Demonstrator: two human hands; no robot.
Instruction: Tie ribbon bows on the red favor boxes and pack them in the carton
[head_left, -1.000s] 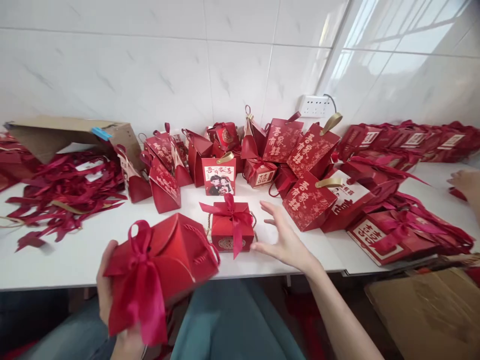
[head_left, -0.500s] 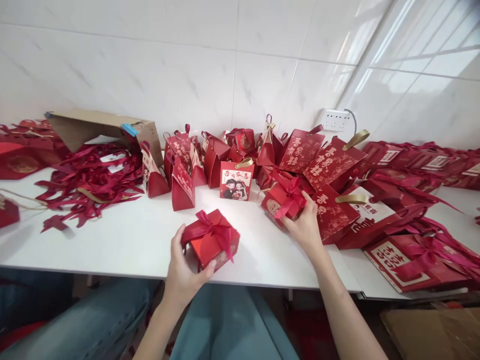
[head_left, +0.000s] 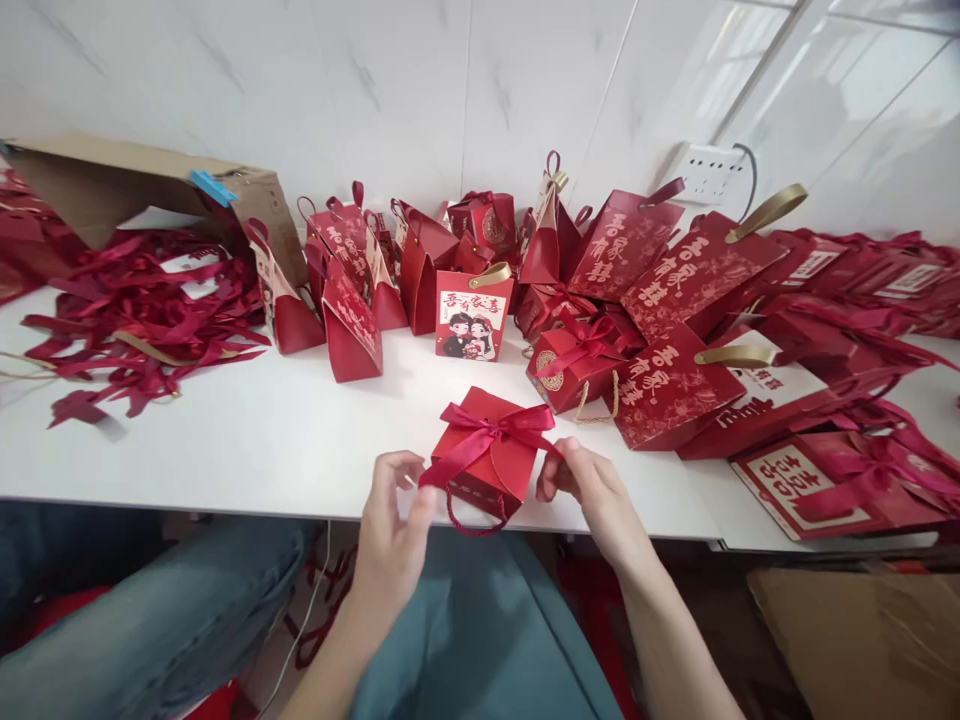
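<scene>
In front of me on the white table (head_left: 225, 440) sits a small red gift box (head_left: 487, 450), tied on top with a magenta ribbon bow (head_left: 491, 432). A dark red cord handle (head_left: 476, 525) loops from its near side. My left hand (head_left: 396, 515) is beside the box's left side, thumb and fingers apart at the tip of the left ribbon tail. On the other side my right hand (head_left: 592, 490) has the right ribbon tail pinched between thumb and fingers. Behind, a similar bow-tied box (head_left: 574, 370) rests against the red bags.
Several red gift bags (head_left: 352, 325) stand along the wall, one card-like bag (head_left: 472, 320) showing a cartoon couple. Loose ribbons (head_left: 150, 310) spill from a cardboard box (head_left: 274, 215) at left. More boxes (head_left: 847, 480) are heaped right, below a power socket (head_left: 701, 172).
The bow-tied box has moved right and been turned, with its cord handle now toward me. My right hand has left the other box and come to the ribbon; my left hand has let go of the box.
</scene>
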